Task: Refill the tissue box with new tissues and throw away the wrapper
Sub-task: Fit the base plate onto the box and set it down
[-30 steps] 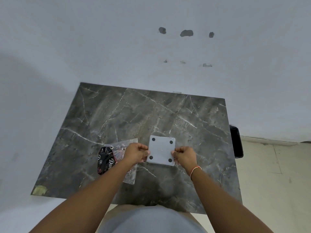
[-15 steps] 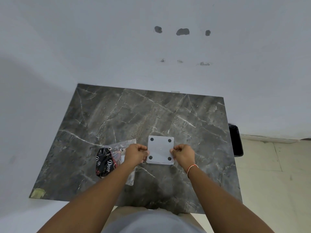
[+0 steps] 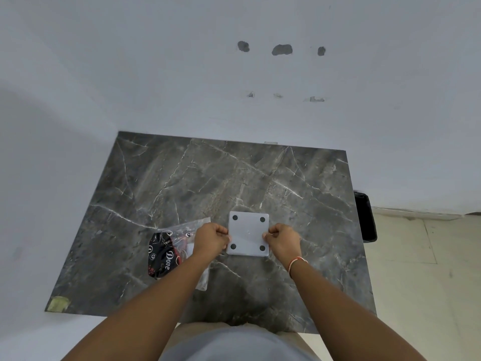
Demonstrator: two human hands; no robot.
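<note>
Tissue box (image 3: pixel 248 233), a pale grey square plastic container, sits upside down on the dark grey marble-patterned table (image 3: pixel 197 178), toward its near edge; four small black round feet mark the corners of the upturned base. The left hand (image 3: pixel 211 239) is curled closed, fingertips pinching the box's left edge. The right hand (image 3: pixel 283 239), with a thin orange-and-white thread around its wrist, is likewise curled closed, pinching the right edge. Just left of the box, partly under the left forearm, lies a clear crinkled plastic wrapper (image 3: pixel 179 250) with a black-and-red printed part reading "Dove". A black bin (image 3: pixel 365 217) stands on the pale floor off the table's right side. A plain white wall rises beyond the far edge.
</note>
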